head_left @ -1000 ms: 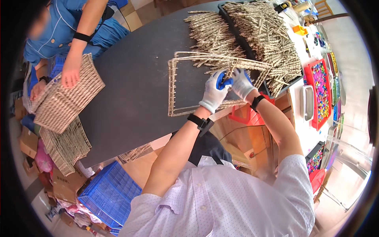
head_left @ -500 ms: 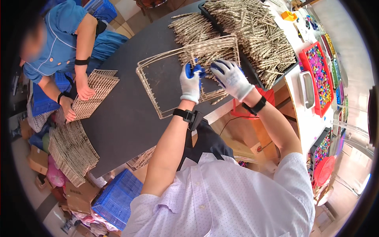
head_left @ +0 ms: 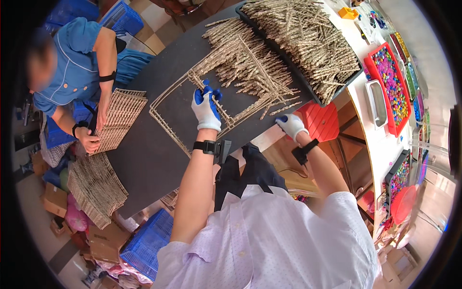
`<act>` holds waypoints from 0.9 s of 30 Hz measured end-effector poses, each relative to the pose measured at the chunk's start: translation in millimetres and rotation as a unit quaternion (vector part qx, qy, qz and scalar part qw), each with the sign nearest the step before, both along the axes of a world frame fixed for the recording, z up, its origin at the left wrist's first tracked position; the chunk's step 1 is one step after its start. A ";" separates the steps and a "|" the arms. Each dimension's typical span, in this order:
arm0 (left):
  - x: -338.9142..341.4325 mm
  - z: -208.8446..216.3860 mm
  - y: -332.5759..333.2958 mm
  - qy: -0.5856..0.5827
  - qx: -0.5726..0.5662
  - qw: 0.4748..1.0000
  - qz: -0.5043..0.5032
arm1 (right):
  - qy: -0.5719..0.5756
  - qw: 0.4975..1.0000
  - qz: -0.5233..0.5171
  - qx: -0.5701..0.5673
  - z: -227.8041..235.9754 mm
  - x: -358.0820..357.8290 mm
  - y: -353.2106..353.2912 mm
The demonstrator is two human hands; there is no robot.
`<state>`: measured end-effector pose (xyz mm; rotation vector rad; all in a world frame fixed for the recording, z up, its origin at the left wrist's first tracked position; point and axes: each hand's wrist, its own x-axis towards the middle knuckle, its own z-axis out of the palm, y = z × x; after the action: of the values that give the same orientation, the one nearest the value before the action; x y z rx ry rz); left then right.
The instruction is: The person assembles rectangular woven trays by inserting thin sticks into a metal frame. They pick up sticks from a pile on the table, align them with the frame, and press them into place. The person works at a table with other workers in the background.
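Beige frame [head_left: 251,109]: outline formed, openings look unfilled; loose sticks [head_left: 250,62] at 1 o'clock. Left hand [head_left: 207,108] curled around 1 crossbar [head_left: 224,114]; right hand [head_left: 291,126], 3 o'clock, half-curled, hold unclear.

Just 1 view, a head-worn fisheye pointing down from above the wearer's shirt [head_left: 288,236] at lower center, pretty near the desk [head_left: 139,166] mid-frame.

The left hand [head_left: 207,108] hides part of the frame [head_left: 230,120]; the top edge crops heaped sticks [head_left: 308,45].
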<state>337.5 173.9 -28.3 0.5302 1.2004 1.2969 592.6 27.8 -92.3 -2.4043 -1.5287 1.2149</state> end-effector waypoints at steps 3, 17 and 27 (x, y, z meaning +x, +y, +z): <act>-4.5 9.2 -5.8 0.006 0.004 1.000 -0.007 | -0.108 0.993 0.030 0.028 -8.0 0.5 23.1; -54.7 34.3 -51.5 0.011 0.012 1.000 0.024 | 0.010 0.997 -0.065 0.031 -30.7 47.9 75.9; -128.8 35.2 -99.9 0.038 0.049 0.997 0.045 | -0.025 0.983 -0.098 0.154 -16.6 14.6 21.2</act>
<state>208.7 74.0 6.9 0.6077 1.2399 1.4292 607.1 49.0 -108.9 -2.3248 -1.3371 0.8194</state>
